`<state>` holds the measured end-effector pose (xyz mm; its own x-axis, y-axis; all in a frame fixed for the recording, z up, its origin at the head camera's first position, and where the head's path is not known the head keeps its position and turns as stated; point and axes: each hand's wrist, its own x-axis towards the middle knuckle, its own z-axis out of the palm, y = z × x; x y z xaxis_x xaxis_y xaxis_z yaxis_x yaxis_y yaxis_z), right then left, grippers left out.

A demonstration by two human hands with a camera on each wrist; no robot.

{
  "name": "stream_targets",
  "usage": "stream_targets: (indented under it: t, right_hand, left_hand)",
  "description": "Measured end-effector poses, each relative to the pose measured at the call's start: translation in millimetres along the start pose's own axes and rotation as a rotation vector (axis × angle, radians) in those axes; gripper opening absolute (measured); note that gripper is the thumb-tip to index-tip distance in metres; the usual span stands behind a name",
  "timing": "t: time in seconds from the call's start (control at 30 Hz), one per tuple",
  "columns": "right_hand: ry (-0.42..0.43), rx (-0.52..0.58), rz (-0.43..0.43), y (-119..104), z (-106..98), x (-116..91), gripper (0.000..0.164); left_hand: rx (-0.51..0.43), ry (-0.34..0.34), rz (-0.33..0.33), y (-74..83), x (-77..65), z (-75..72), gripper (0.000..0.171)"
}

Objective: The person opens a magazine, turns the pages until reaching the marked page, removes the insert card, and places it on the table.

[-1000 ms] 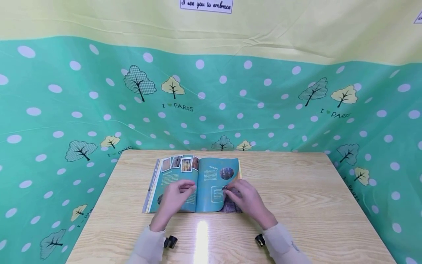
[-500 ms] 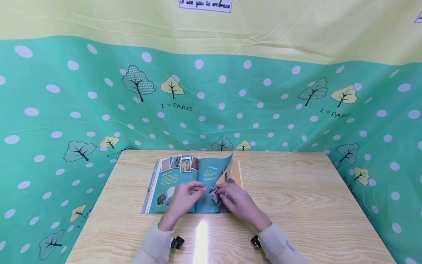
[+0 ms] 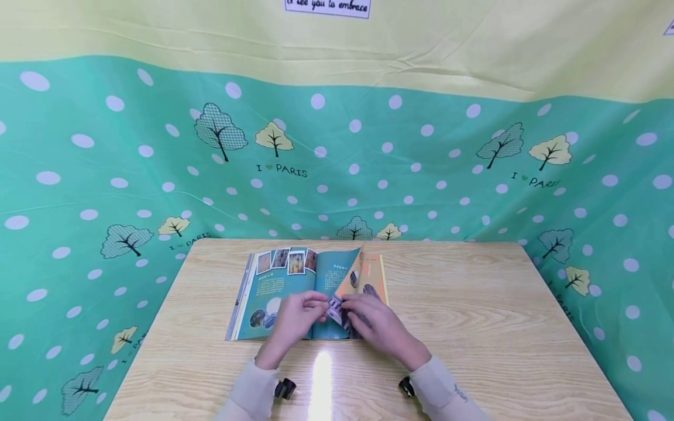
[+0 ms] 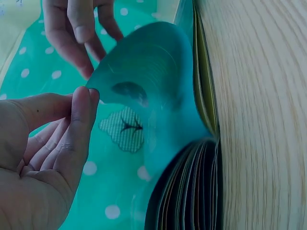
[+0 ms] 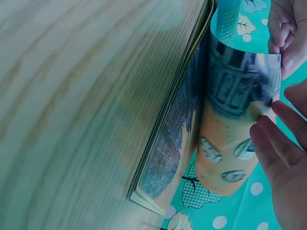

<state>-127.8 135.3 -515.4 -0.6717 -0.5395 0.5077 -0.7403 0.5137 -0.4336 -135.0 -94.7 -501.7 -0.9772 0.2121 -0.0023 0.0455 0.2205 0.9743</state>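
Note:
An open book lies on the table, teal pages facing up. One page stands lifted from its right half and curls leftward. Its underside, orange with a building picture, shows in the right wrist view. My left hand pinches that page's lower corner between thumb and index finger, clearest in the left wrist view. Behind the page, my right hand has its fingers fairly straight, with the fingertips at the page edge. Below the raised page, another orange page with pictures shows.
The wooden table extends on both sides of the book. A teal dotted curtain with printed trees hangs behind it and at both sides. Each wrist carries a small black device, near the cuffs. A bright light reflection lies before the book.
The right page has been lifted and folded leftward, uncovering the orange page. My right hand has moved left with it; my left hand has moved right and taken hold of its corner.

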Motion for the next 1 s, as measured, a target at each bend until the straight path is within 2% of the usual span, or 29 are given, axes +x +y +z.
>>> stream_targets:
  t: [0.2, 0.27, 0.37, 0.5, 0.73, 0.87, 1.0]
  right_hand:
    - [0.033, -0.031, 0.037, 0.4, -0.8, -0.5, 0.030]
    - [0.020, -0.043, 0.062, 0.2, -1.1, -0.5, 0.033]
    - [-0.043, -0.074, 0.129, -0.8, -1.1, -0.7, 0.040]
    - [-0.178, -0.122, 0.210, -1.7, 0.4, -0.2, 0.056]
    - [-0.347, -0.218, 0.175, -0.3, 8.8, 0.8, 0.078]
    - [-0.385, -0.255, 0.158, 0.7, 13.7, 0.6, 0.080]
    - [-0.399, -0.268, 0.154, 1.2, 16.5, 0.6, 0.075]
  left_hand:
    - [-0.010, 0.109, -0.052, -0.5, -9.7, -22.1, 0.015]
    - [-0.021, 0.152, -0.070, -1.6, -13.7, -32.2, 0.015]
    - [-0.032, 0.217, -0.093, -3.2, -21.3, -48.7, 0.015]
    - [0.008, 0.283, -0.113, -5.7, -32.6, -69.9, 0.017]
    - [0.065, 0.349, -0.161, -14.4, -50.2, -98.5, 0.019]
    - [0.090, 0.380, -0.187, -19.6, -58.6, -108.7, 0.020]
    - [0.104, 0.396, -0.200, -22.4, -65.5, -117.7, 0.021]
